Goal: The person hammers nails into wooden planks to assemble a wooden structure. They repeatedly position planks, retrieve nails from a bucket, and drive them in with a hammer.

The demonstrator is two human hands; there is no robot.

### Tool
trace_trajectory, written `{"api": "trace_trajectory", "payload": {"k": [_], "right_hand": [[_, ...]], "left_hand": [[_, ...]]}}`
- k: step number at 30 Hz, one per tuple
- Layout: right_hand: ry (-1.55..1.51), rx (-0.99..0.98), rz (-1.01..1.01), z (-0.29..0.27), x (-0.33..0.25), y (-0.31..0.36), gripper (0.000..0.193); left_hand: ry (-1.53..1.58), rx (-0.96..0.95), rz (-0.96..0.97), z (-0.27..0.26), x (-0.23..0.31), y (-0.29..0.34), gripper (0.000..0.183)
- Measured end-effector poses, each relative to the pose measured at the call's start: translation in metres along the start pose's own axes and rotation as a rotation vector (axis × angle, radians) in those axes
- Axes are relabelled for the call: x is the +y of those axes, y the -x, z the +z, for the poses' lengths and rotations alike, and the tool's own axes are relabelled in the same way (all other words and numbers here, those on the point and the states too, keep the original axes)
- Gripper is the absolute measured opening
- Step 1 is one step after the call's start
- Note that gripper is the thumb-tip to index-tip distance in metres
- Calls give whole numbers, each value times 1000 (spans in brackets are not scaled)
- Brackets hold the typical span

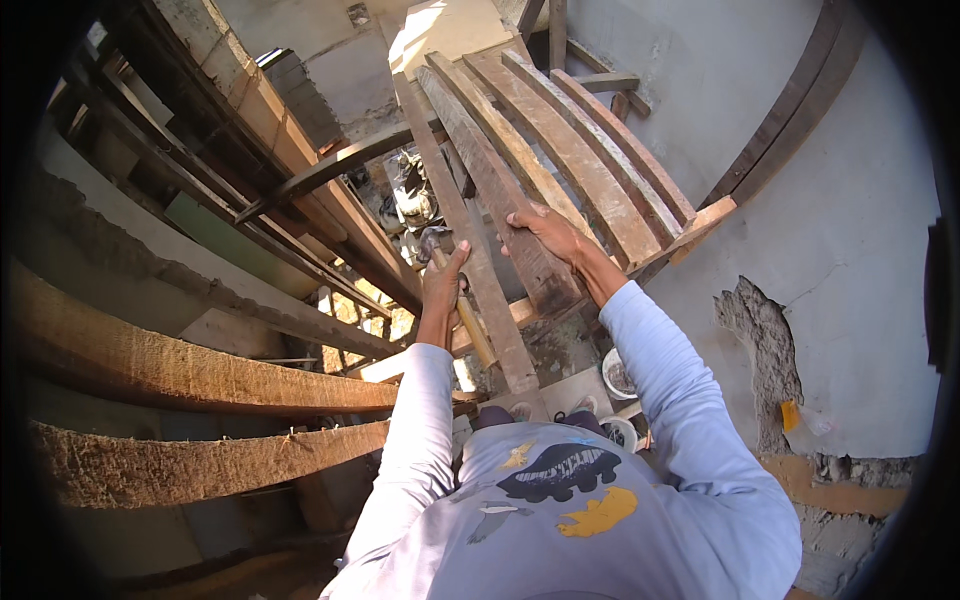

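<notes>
My left hand [442,290] is closed round a hammer [474,332], its wooden handle slanting down toward me and its dark head showing above the fingers. The thumb of that hand rests against the edge of a narrow plank [487,290]. My right hand [548,236] grips a thicker wooden beam [535,268], thumb on top and fingers over its left side. Both timbers run lengthwise away from me. Right of them, several more boards [575,140] lie side by side across a wooden crosspiece [700,226].
Rough-sawn beams [220,345] stretch in from the left. A dark curved-looking crossbar [340,165] passes behind the narrow plank. White buckets [618,372] stand below near my feet. A grey plastered wall [830,300] with a broken patch [758,340] rises on the right.
</notes>
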State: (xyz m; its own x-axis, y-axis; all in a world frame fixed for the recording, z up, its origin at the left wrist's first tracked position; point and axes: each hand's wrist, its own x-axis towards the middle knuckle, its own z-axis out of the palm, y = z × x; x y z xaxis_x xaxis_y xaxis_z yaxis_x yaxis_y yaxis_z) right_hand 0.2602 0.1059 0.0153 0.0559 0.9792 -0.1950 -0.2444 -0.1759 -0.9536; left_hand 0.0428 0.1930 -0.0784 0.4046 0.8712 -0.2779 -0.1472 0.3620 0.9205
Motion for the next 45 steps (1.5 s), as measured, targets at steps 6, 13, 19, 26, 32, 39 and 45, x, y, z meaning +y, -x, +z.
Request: {"api": "trace_trajectory", "payload": {"k": [6, 13, 19, 26, 32, 39, 45], "right_hand": [[76, 51, -116, 15, -26, 55, 57], [205, 91, -200, 37, -76, 105, 57], [296, 93, -227, 55, -80, 121, 65], [424, 163, -317, 61, -14, 98, 63], [347, 34, -197, 102, -9, 72, 67], [559, 187, -176, 114, 42, 13, 69], [1218, 431, -670, 98, 27, 43, 61]], "left_hand": [[-198, 12, 132, 13, 14, 3, 55], [-244, -107, 164, 49, 33, 5, 44], [-165, -97, 177, 59, 5, -54, 42], [7, 122, 146, 44, -8, -57, 36], [5, 212, 221, -10, 49, -24, 29], [-131, 116, 145, -2, 57, -16, 59], [-246, 92, 101, -15, 47, -21, 46]]}}
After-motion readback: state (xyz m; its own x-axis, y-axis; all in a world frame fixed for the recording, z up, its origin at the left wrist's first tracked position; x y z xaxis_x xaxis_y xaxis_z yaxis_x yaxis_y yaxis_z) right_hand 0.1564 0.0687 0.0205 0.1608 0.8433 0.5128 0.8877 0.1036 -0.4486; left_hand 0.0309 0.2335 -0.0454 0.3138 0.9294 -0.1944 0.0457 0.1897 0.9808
